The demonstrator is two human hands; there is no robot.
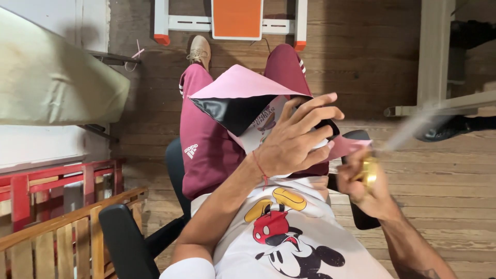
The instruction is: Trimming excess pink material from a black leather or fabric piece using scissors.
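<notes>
left hand (294, 142) clasps pink, black-lined mailer bag (243, 95) on lap | right hand (364, 183) closed around blurred gold-handled tool (370, 173)

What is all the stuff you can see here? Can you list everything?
Bag: one, pink outside, black inside, on the lap.
Gold thing: one, blurred, in the right hand.
Chair: one, black, under the person.
Wooden rail: one, tan, lower left.
Red rack: one, left.
Cover: one, beige, upper left.
Orange stand: one, orange and white, top.
Floor: wooden planks.
Trousers: maroon.
Shirt: white, cartoon print.
Left hand: on the bag.
Right hand: gripping the gold thing.
</notes>
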